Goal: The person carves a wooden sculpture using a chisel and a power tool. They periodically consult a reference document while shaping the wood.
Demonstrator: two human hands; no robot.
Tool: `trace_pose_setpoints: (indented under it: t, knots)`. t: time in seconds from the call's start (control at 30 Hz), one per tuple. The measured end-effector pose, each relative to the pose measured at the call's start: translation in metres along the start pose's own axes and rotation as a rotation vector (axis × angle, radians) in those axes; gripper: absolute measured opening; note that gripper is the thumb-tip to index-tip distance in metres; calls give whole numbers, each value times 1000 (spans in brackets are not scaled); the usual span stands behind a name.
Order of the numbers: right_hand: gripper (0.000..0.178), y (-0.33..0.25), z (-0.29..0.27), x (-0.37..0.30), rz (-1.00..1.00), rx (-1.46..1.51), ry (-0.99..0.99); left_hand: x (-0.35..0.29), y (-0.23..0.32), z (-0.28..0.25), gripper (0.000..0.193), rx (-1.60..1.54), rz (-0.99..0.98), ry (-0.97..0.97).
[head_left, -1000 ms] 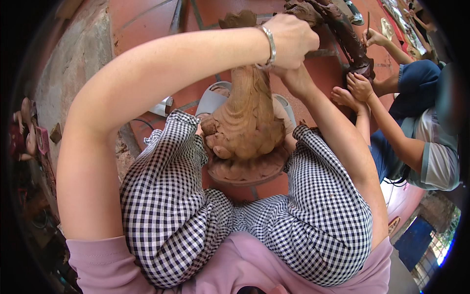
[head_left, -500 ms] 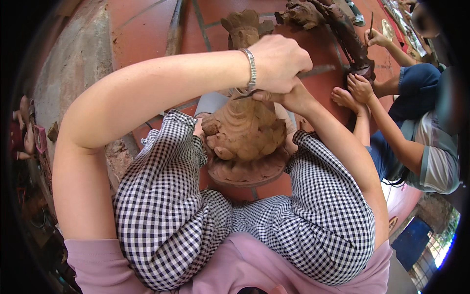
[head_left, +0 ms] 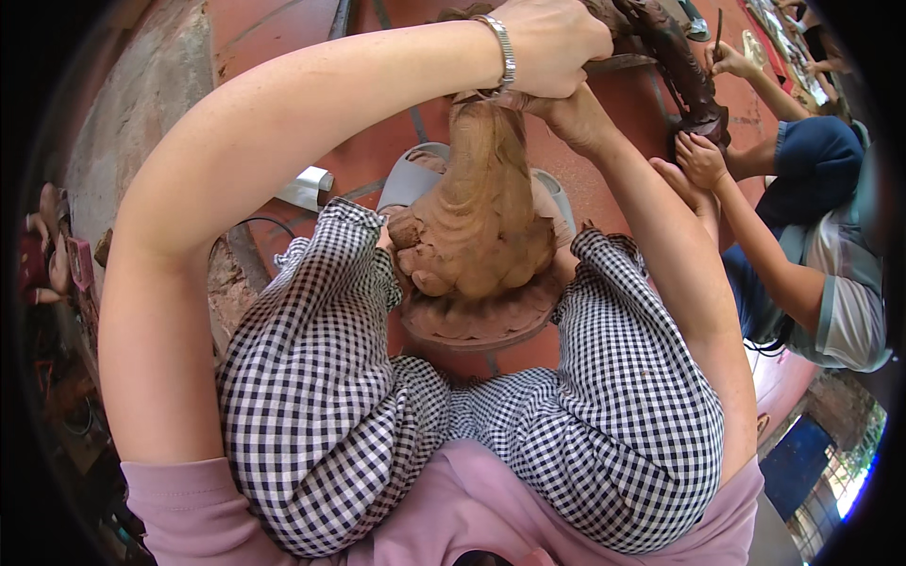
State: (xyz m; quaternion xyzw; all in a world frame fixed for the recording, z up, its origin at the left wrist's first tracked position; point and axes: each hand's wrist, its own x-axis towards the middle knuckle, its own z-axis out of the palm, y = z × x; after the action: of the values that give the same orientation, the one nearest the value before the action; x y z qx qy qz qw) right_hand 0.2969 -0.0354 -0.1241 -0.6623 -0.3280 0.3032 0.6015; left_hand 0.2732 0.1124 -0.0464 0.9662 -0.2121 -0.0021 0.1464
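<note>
A brown carved wooden figure (head_left: 481,222) with rippled folds stands on a scalloped round base between my feet. My left hand (head_left: 550,47), with a metal bracelet at its wrist, is closed into a fist above the far part of the carving. Its fingers face away, so what they hold is hidden. Just below it and touching it, my right hand (head_left: 571,115) is closed, its thumb pointing left. A thin dark strip-like piece (head_left: 486,93) shows at that thumb, against the narrow upper part of the carving. My hands and left forearm cover most of the carving's top.
Grey slippers (head_left: 408,179) are on my feet. A dark carved wooden piece (head_left: 670,57) lies at the far right, where a co-worker's hand (head_left: 698,160) rests on it and the other hand (head_left: 731,58) holds a thin stick. Red floor tiles (head_left: 274,42) meet a concrete slab (head_left: 142,123) at left.
Both my hands have moved farther away together, up along the carving. More of its narrow upper part now shows below them, and its flared top is mostly covered.
</note>
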Motion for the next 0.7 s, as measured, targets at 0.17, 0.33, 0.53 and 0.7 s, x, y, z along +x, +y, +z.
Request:
trace_pose_setpoints:
  t: [0.17,0.33,0.53,0.7]
  knots:
    - [44,-5,-3,4,214,-302,-283,-11,4,5,18,-185,4,8]
    - [46,-8,-5,8,86,-98,-177,-10,-2,5,15,-120,-46,142]
    - [54,-13,-5,14,239,-115,-288,-18,-10,14,17,-136,-19,276]
    - [50,-18,-2,14,164,-279,-249,-22,-9,16,17,-152,-53,285]
